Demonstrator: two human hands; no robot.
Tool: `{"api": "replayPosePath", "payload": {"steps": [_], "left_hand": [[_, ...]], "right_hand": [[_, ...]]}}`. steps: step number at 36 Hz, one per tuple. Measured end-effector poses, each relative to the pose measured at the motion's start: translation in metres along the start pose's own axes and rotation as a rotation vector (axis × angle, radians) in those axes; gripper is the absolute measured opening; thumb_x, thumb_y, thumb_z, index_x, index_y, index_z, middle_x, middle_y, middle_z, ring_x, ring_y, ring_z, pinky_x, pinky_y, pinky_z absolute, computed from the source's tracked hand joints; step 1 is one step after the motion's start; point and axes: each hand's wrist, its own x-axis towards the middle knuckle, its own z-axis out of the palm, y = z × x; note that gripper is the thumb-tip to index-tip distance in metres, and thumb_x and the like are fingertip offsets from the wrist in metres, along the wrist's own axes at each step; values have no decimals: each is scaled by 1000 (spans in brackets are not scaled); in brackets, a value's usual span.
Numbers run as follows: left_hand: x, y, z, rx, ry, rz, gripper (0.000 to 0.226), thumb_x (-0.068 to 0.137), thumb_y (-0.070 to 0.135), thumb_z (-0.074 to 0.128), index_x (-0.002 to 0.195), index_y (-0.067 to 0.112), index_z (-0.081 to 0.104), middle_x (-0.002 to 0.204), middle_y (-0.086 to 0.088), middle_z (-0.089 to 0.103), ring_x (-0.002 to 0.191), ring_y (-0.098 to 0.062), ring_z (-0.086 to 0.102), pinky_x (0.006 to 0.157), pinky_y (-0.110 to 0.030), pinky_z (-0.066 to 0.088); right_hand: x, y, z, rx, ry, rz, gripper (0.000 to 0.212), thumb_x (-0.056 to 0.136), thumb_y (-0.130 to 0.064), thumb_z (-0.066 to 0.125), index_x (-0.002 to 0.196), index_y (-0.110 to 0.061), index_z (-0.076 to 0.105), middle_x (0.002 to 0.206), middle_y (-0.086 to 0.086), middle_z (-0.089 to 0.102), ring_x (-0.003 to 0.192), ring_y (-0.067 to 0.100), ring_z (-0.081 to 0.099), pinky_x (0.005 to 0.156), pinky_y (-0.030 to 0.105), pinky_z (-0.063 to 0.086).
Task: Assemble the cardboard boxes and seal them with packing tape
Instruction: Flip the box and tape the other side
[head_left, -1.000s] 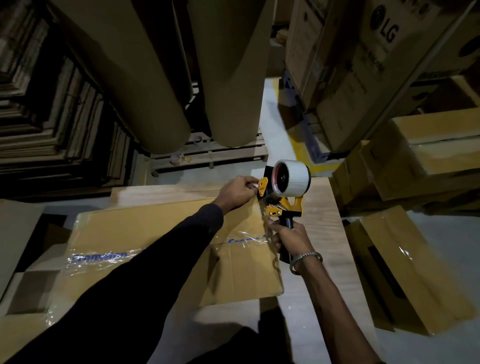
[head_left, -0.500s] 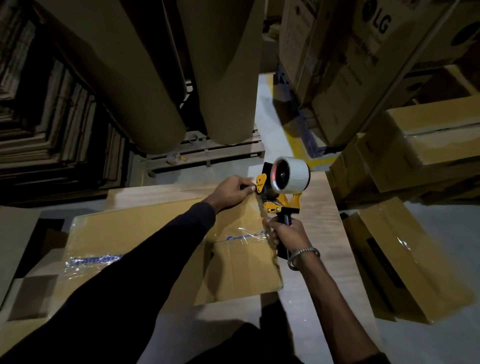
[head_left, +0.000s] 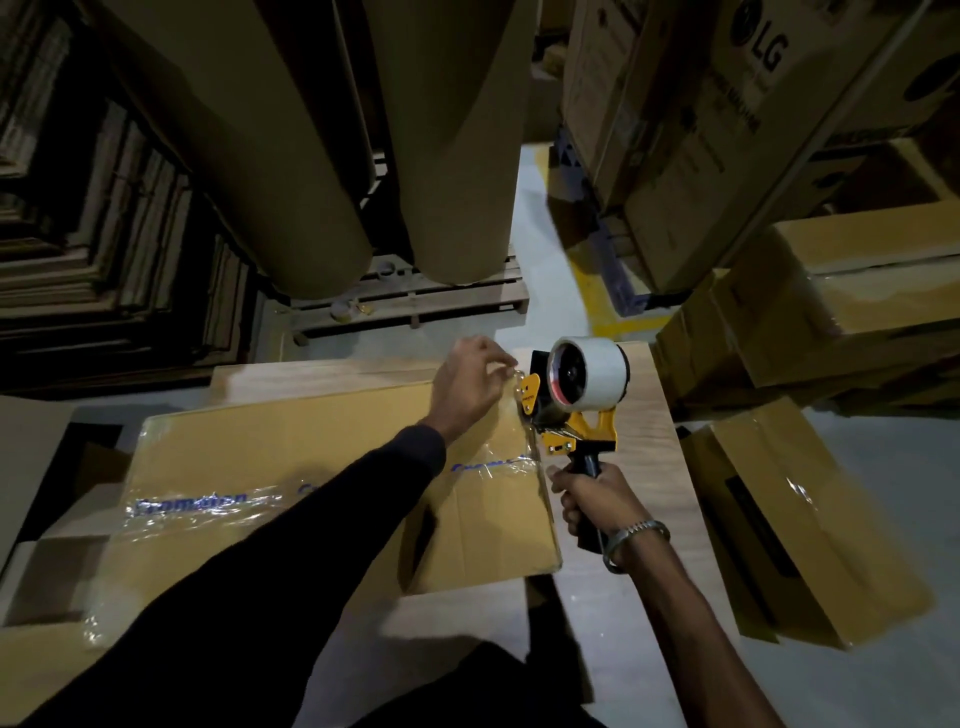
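Centrally, a flat cardboard box (head_left: 322, 499) is laid on the wooden table (head_left: 660, 415), with clear printed tape (head_left: 208, 506) across it. At its 2 o'clock corner, the tape dispenser (head_left: 576, 395) is gripped by the right hand (head_left: 597, 501), while the tape end is pinched by the left hand (head_left: 467, 387).

The left arm wears a long black sleeve (head_left: 311, 525). The right arm is bare. Its wrist carries a silver metal bracelet (head_left: 636, 538).

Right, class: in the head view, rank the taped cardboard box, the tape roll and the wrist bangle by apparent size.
1. taped cardboard box
2. tape roll
3. wrist bangle
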Motion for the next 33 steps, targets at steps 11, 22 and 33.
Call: {"api": "replayPosePath", "payload": {"steps": [11, 22, 33], "left_hand": [[-2, -2, 10, 142, -166, 225, 28, 104, 31, 49, 125, 24, 67, 116, 2, 71, 101, -19, 62, 76, -33, 44], [0, 5, 12, 206, -126, 189, 31, 104, 42, 45, 114, 30, 72, 102, 8, 72, 92, -19, 64, 70, -36, 51], [-8, 1, 4, 47, -167, 203, 34, 104, 45, 58, 130, 29, 73, 142, -1, 59, 129, -21, 52, 100, -42, 51]], "right_hand": [[0, 2, 1, 32, 16, 46, 5, 92, -3, 66, 89, -4, 62, 52, 4, 44, 43, 19, 38, 48, 29, 33], [-17, -2, -1, 26, 33, 119, 19, 86, 2, 63, 105, -1, 67, 53, 1, 38, 42, 18, 35, 48, 27, 32], [-52, 23, -1, -55, 97, 137, 14, 90, 2, 62, 78, -4, 60, 53, 2, 39, 43, 18, 37, 50, 29, 29]]}}
